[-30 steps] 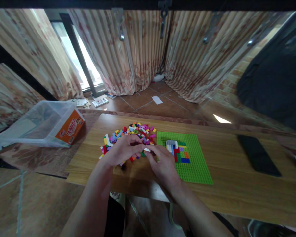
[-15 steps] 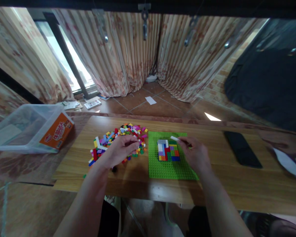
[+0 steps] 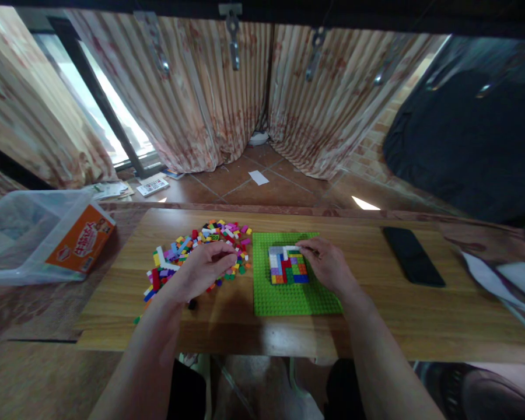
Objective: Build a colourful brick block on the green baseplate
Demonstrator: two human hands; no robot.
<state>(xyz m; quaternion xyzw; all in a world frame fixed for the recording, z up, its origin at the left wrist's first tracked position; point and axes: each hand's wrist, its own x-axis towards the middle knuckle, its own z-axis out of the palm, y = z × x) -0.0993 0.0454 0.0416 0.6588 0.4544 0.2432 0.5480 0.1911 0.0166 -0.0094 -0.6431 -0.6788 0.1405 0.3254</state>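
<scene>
My right hand [image 3: 328, 262] pinches one end of a white toy brick [image 3: 291, 249], which lies along the back edge of a block of coloured bricks [image 3: 285, 271]. That block stands on a green studded baseplate [image 3: 271, 303]. Whether the white brick is pressed down fully, I cannot tell. My left hand [image 3: 207, 267] hovers over the right side of a pile of loose toy bricks [image 3: 181, 248], its thumb and fingers curled together. Anything between those fingertips is too small or hidden to make out.
A black phone [image 3: 413, 256] lies on the wooden table [image 3: 227, 335] at the right, with white paper [image 3: 499, 283] beyond it. To the left stands a clear plastic bin [image 3: 35, 233] with an orange label. A single black brick [image 3: 192, 304] sits near my left wrist.
My right hand has brought the white brick left and down onto the back of the brick block. My left hand stays over the pile. The whole view has shifted slightly.
</scene>
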